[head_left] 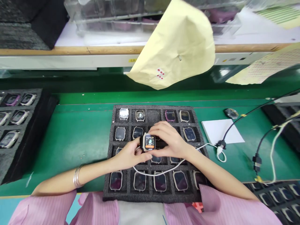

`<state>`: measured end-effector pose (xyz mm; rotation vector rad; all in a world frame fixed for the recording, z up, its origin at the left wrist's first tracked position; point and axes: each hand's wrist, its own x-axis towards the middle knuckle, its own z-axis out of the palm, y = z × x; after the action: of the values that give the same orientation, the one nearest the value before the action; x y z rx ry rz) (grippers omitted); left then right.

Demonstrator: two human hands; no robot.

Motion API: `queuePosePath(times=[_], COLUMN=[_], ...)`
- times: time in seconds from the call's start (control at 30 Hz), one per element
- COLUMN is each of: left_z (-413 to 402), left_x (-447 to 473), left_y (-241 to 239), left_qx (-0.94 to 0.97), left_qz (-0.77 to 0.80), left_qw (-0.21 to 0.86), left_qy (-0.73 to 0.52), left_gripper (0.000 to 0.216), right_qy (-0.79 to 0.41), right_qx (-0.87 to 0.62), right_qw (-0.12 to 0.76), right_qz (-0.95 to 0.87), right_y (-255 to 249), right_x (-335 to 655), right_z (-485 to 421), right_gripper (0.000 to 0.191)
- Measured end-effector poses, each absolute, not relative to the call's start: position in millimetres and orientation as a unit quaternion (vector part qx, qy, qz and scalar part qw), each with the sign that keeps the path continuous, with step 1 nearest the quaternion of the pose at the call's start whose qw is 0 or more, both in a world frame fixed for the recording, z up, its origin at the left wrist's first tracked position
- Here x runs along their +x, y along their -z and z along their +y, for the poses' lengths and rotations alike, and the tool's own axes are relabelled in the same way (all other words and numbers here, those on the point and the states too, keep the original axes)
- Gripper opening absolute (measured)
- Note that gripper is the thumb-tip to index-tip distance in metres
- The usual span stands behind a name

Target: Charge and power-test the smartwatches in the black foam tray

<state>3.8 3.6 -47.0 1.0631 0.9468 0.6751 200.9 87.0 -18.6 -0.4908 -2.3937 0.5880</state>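
A smartwatch without a strap (149, 142) is held over the black foam tray (131, 197), its screen lit with a green figure and an orange bar. My left hand (130, 155) grips it from the left side, fingers partly hidden behind it. A black piece shows at the watch's left edge; I cannot tell what it is. My right hand (169, 140) pinches the watch from the right, thumb below and fingers above. A white cable (161, 173) loops under my hands across the tray. Rows of watch bodies (159, 182) lie in the tray's compartments, some hidden by my hands.
Another foam tray of watches (22, 125) stands at left, and more watches (276, 197) lie at lower right. A white pad (221, 131), cable connectors (221, 144) and a small dark object (231, 113) are at right. Yellow paper (180, 40) hangs from the shelf (112, 50).
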Motion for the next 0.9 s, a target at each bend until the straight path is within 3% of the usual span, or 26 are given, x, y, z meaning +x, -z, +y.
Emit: queuePosePath(times=[0.1,0.27,0.43,0.5,0.73,0.9], left_z=[4,3,6,10,19,19], left_x=[6,12,25,31,37,32], left_y=[46,38,29,31,42,44], left_qx=[0.469,0.485,0.477,0.465,0.443,0.441], left_qz=[0.405,0.415,0.419,0.414,0.406,0.377], left_qw=[0.726,0.709,0.726,0.740,0.750,0.762], left_qy=[-0.299,-0.301,-0.264,-0.255,-0.276,-0.289], left_gripper=[0.041,0.032,0.037,0.040,0.042,0.042], right_qy=[-0.192,-0.098,-0.108,-0.116,-0.135,-0.237], right_qx=[-0.261,-0.295,-0.349,-0.361,-0.398,-0.346], right_qw=[0.321,0.165,0.060,0.029,0.062,0.191], right_qz=[-0.890,-0.936,-0.929,-0.925,-0.905,-0.887], right_y=[17,18,1,-1,0,-17], right_x=[208,224,258,267,271,257], right_z=[117,154,162,162,157,113], right_gripper=[0.037,0.039,0.025,0.029,0.033,0.038])
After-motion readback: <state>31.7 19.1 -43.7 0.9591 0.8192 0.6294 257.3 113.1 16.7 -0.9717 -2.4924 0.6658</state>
